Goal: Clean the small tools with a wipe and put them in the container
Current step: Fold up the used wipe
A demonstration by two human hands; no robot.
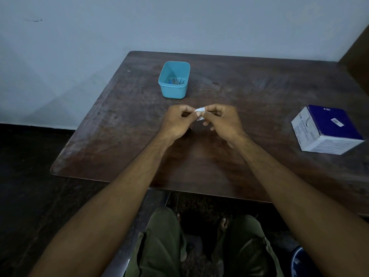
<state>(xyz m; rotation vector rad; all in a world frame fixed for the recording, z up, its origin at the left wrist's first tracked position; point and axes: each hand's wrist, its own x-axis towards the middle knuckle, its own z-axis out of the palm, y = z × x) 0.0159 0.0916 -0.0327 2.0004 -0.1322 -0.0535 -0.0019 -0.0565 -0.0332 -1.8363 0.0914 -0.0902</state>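
Both hands, left hand (175, 121) and right hand (221, 120), are pinching a small white wipe (199, 111) between them above the dark wooden table (249, 92); small tools (176, 80) are lying inside the turquoise plastic container (174, 79) just beyond.

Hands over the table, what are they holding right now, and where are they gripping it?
A small white wipe, pinched between the fingertips of the left hand and the right hand. Whether a tool sits inside it cannot be told.
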